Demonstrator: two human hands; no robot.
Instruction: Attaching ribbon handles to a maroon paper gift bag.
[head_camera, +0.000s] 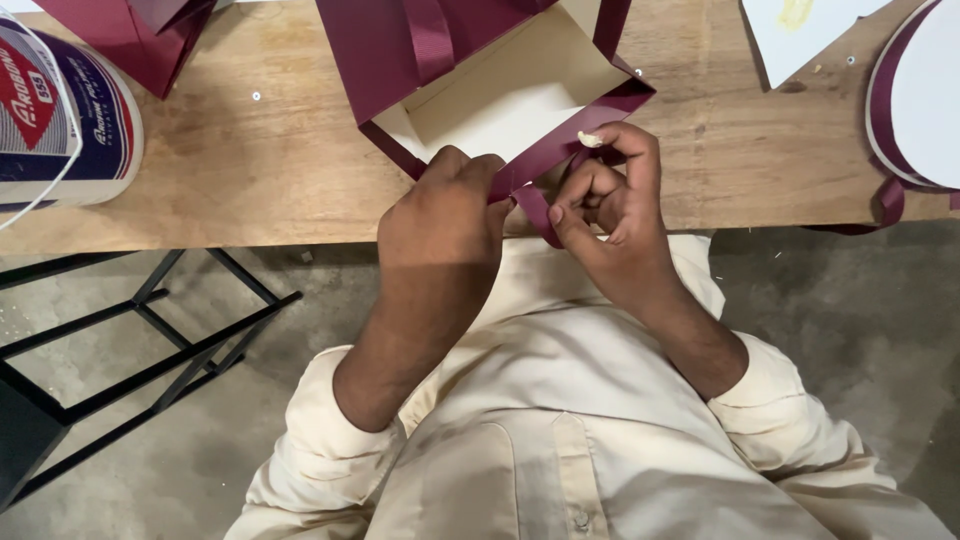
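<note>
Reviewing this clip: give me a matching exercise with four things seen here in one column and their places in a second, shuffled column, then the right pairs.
Things:
1. maroon bag
2. tub
3. ribbon roll
4. black metal frame

Places:
A. on the floor, left of the person
B. right end of the table
C. left end of the table
D. table middle, its rim pinched by the left hand and right hand

Pairs: 1-D, 2-C, 3-B, 4-A

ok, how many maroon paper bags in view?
2. One open maroon paper bag with cream lining at the table edge, under both hands; a second maroon paper bag top left, cropped by the frame. More may lie outside the view.
</note>
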